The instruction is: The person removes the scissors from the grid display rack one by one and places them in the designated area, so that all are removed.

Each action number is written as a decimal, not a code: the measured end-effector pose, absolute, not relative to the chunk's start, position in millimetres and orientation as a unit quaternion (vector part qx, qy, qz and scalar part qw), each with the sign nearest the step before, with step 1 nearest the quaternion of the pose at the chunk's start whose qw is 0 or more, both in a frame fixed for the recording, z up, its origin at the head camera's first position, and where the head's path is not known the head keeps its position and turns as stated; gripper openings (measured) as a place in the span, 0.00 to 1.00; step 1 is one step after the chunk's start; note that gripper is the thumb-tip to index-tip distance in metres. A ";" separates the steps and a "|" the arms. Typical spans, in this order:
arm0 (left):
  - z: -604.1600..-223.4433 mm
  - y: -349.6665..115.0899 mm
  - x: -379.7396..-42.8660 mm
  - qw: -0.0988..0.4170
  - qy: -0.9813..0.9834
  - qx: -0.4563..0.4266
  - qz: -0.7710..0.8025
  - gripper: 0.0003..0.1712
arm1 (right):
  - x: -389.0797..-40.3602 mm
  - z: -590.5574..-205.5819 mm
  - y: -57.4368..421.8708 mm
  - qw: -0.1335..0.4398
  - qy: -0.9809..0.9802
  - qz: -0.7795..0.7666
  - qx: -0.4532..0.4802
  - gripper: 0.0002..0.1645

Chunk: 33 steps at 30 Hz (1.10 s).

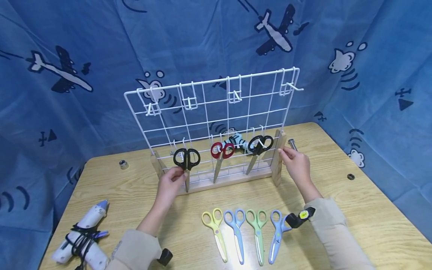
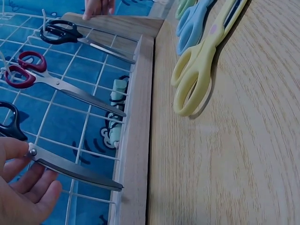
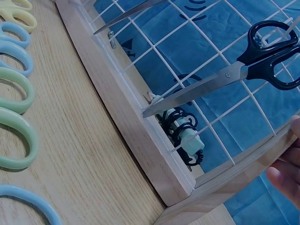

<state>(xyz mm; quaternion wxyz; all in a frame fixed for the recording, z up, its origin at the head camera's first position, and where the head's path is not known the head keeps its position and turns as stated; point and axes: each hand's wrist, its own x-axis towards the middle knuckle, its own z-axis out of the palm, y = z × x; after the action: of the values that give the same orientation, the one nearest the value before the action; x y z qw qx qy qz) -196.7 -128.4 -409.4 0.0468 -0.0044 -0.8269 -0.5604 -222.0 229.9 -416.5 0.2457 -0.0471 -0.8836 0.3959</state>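
My left hand (image 1: 171, 183) pinches a pair of black-handled scissors (image 1: 187, 183) just below the handle loops, near the pivot. These scissors hang point down against a white wire rack with a wooden base (image 1: 236, 180). Beside them hang red-handled scissors (image 1: 218, 167) and, further right, another black-handled pair (image 1: 252, 163), both on lower hooks. On the right, the fingers of my right hand (image 1: 297, 165) grip the edge of the rack's wooden side post (image 1: 277, 161). The left wrist view shows the thumb and fingers at the pivot of the scissors (image 2: 75, 169).
In front of the rack lie yellow scissors (image 1: 216, 228), green scissors (image 1: 258, 232) and two blue pairs. Upper hooks (image 1: 190, 103) hold nothing. A white glue gun (image 1: 89, 221) lies left, a light-blue one (image 1: 237, 139) behind the rack. A bolt (image 1: 292, 144) and nuts (image 1: 351, 176) lie around.
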 end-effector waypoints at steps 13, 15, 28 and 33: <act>-406.1 -129.7 -194.7 0.033 -0.812 0.003 -0.583 0.09 | -222.9 -414.7 229.1 0.247 -0.884 0.395 -0.049 0.21; -404.7 -130.0 -193.4 0.026 -0.806 0.004 -0.591 0.10 | -222.5 -414.2 228.8 0.248 -0.883 0.397 -0.047 0.21; -459.2 -154.8 -208.7 0.047 -0.797 -0.066 -0.599 0.12 | -221.5 -420.0 229.9 0.245 -0.875 0.415 -0.044 0.26; -432.0 -150.8 -187.1 0.056 -0.802 -0.087 -0.589 0.11 | -222.5 -419.8 229.9 0.251 -0.875 0.411 -0.044 0.26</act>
<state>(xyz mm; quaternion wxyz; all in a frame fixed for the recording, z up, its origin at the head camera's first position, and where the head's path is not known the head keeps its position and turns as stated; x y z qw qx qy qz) -187.1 -150.8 -432.0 0.0562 -0.0869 -0.8017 -0.5888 -222.5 229.9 -419.8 0.2506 -0.0443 -0.8752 0.4114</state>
